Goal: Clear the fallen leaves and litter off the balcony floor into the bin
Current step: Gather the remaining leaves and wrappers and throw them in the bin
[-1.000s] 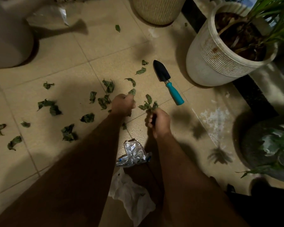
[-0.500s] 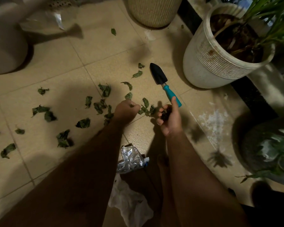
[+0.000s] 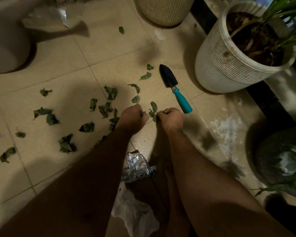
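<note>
Several dark green fallen leaves (image 3: 87,127) lie scattered over the beige tiled floor (image 3: 63,72), mostly left of centre. My left hand (image 3: 132,118) is fisted low over the floor with bits of leaf showing between its fingers. Close beside it, my right hand (image 3: 171,118) pinches a small clump of leaves (image 3: 152,113) lying between the two hands. A crumpled silver foil wrapper (image 3: 137,166) and a white crumpled plastic piece (image 3: 135,216) lie on the floor between my forearms. A clear plastic scrap (image 3: 48,18) lies at the top left. No bin is clearly identifiable.
A hand trowel with a black blade and teal handle (image 3: 182,101) lies just right of my hands. A white ribbed plant pot (image 3: 225,69) stands at the right, a woven pot (image 3: 164,11) at the top, a dark pot (image 3: 272,161) at the lower right, a large grey vessel (image 3: 5,41) at the top left.
My right hand has come back left from beside the trowel handle and turned knuckles up onto the leaf clump. The left hand stays fisted beside it.
</note>
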Demonstrator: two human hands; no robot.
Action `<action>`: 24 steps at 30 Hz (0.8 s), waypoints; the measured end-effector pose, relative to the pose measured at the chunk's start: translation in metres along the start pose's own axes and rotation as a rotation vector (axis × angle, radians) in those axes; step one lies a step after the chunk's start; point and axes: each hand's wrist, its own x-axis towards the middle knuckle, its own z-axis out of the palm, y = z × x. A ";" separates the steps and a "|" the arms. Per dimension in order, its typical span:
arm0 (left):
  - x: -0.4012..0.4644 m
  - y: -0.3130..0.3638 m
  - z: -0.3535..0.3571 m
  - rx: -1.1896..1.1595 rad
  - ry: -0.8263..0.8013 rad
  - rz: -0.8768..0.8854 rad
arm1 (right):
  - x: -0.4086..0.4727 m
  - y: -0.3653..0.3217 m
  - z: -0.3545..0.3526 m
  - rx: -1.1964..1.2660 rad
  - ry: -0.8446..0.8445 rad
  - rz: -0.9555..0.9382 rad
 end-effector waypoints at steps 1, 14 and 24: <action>0.002 0.003 -0.004 -0.066 -0.015 -0.076 | -0.001 -0.002 -0.002 0.035 -0.014 0.006; 0.015 0.023 -0.024 -1.331 -0.258 -0.513 | -0.019 0.018 -0.023 1.621 -0.593 0.155; 0.017 0.022 -0.019 -1.307 -0.214 -0.552 | -0.015 0.017 -0.003 0.337 -0.171 -0.030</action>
